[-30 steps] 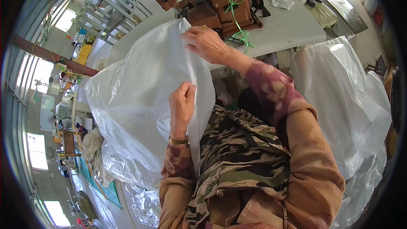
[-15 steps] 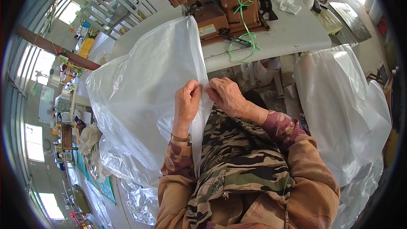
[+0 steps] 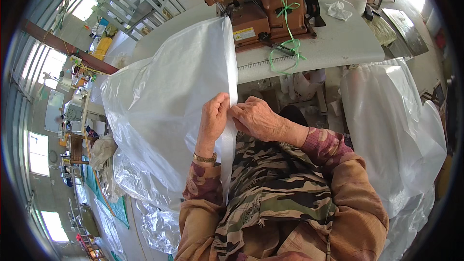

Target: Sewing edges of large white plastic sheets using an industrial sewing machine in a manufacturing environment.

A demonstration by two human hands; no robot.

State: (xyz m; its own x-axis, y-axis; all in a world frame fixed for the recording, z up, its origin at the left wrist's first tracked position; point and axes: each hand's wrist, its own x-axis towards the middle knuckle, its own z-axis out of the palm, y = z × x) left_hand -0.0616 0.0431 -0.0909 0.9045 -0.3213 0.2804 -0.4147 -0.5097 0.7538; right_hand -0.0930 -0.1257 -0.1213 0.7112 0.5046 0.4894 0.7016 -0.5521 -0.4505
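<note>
A large sheet of white translucent plastic (image 3: pixel 164 77) spreads over the left of the table and hangs down beside my lap. Its right edge is folded into a narrow strip. The far end of that edge lies at the needle side of a brown sewing machine (image 3: pixel 270 12). My left hand (image 3: pixel 213 116) is closed on the folded edge, thumb and fingers pinched together. From the other side my right hand (image 3: pixel 258 118) pinches the same edge, its fingertips close to the left hand's. Both hands are just in front of the table's near edge.
The grey sewing table (image 3: pixel 348 43) carries a ruler strip and a green string (image 3: pixel 288 43) hanging off the machine. More white plastic sheeting (image 3: pixel 386 125) drapes at the right. A reddish-brown beam (image 3: pixel 67 48) runs in from the left. Crumpled clear plastic (image 3: pixel 157 224) lies below.
My right fingertips have shifted slightly left and down, closer to the left hand on the folded edge. The machine and table sit slightly further right in view; both hands still pinch the plastic.
</note>
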